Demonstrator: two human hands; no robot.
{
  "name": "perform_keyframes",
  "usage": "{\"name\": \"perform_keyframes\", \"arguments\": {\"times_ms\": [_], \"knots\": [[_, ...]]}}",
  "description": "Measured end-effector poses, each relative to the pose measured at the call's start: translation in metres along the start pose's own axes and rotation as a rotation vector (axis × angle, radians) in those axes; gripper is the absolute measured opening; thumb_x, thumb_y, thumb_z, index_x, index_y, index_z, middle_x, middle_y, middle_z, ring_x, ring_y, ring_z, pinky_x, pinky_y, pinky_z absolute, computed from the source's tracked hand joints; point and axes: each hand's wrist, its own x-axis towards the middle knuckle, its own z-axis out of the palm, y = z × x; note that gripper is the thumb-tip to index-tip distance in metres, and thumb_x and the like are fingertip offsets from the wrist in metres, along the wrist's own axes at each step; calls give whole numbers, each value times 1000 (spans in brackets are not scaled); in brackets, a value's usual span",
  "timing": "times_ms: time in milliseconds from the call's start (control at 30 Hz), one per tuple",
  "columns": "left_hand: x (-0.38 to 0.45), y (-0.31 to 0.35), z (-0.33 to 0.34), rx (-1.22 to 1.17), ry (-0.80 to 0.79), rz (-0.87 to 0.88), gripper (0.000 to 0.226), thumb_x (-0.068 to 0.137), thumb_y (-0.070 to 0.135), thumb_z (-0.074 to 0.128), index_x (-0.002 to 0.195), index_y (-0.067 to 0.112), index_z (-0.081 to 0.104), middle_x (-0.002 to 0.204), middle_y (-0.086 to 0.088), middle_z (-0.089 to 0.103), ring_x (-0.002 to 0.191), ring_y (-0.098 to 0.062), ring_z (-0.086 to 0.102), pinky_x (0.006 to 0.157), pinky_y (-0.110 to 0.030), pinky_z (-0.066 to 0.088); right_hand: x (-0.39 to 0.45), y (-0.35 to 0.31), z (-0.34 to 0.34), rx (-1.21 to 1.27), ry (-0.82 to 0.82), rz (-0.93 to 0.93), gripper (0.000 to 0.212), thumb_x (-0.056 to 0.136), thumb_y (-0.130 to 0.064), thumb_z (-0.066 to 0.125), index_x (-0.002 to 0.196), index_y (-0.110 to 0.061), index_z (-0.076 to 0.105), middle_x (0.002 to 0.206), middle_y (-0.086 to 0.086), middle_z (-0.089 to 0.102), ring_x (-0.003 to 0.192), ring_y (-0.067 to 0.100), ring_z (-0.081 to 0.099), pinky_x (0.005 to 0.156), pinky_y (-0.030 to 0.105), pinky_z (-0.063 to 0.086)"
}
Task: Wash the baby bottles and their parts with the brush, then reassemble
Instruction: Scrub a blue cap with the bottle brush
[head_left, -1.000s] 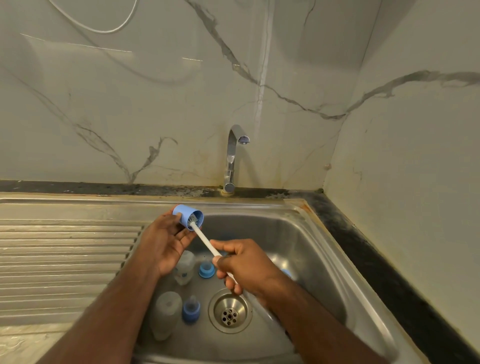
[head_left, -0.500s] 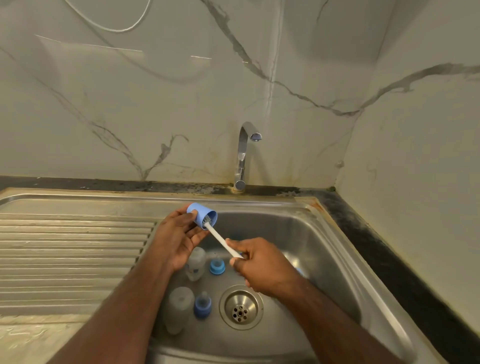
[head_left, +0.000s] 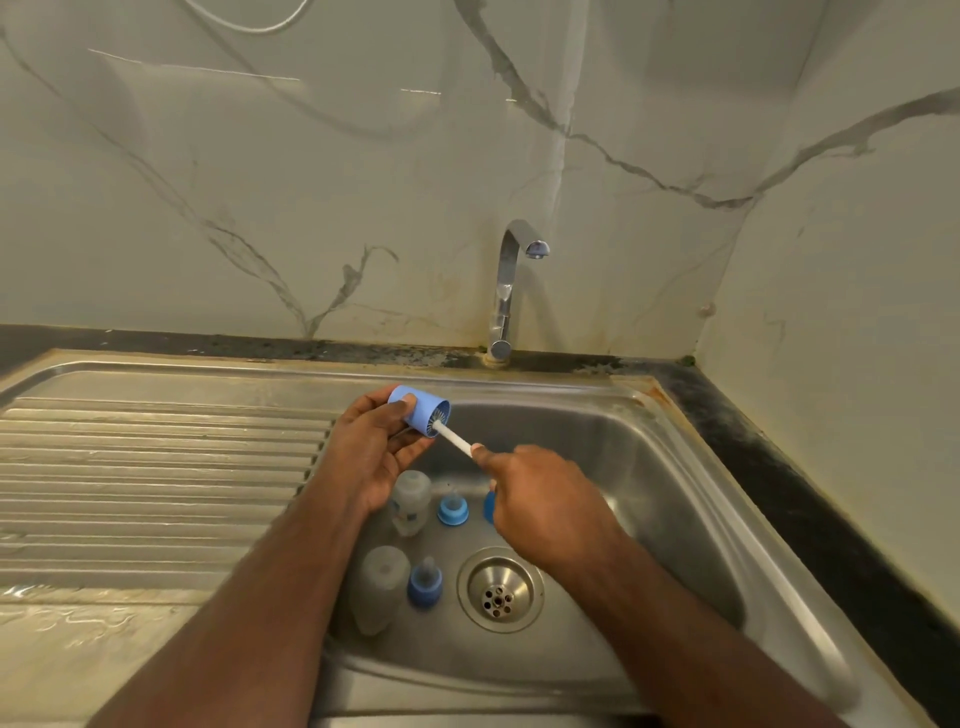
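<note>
Your left hand (head_left: 371, 457) grips the blue cap (head_left: 420, 410) over the sink's (head_left: 691, 467) far-left edge; your right hand (head_left: 545, 499) grips the brush (head_left: 454, 439) inside it. Push hard and the wet cap could slip free.

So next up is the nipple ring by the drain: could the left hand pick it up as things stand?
Probably not yet. The left hand grips the blue cap while the brush works inside it. The nipple ring itself sits uncovered in the sink, just below.
</note>
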Motion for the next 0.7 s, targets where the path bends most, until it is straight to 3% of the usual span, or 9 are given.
{"name": "perform_keyframes", "arguments": {"times_ms": [233,333,467,600,700], "knots": [[-1,1,3,-66,-45,-55,10,99,8,62,109,7,61,90,-18,77,81,-27,77,67,-34,63,-2,1,-3,-57,44,55,62,103,-17,42,156,-37,20,113,4,48,90,22,57,73,34,49],[1,-1,1,32,-27,-36,10,99,6,61,108,8,62,98,-19,75,81,-28,76,65,-34,63,1,-2,-1,-43,-17,48,59,100,-15,42,154,-35,29,111,6,54,94,27,61,79,39,53],[2,0,-1,42,-25,-42,9,100,7,61,108,9,64,98,-17,74,82,-27,75,67,-35,63,0,9,-7,178,14,26,50,100,-21,46,146,-40,46,113,-1,65,91,17,61,82,34,53],[1,0,1,48,-33,-33,12,99,6,61,110,10,64,99,-16,75,86,-29,75,69,-36,64,-2,10,-2,58,75,56,51,103,-25,45,152,-40,36,102,-3,51,91,18,57,78,33,49],[1,0,0,97,-37,-25,15,97,4,64,111,11,64,107,-18,72,87,-29,75,70,-38,64,1,6,2,56,2,67,55,101,-20,46,152,-39,36,105,-1,58,86,18,60,74,32,52]]}}
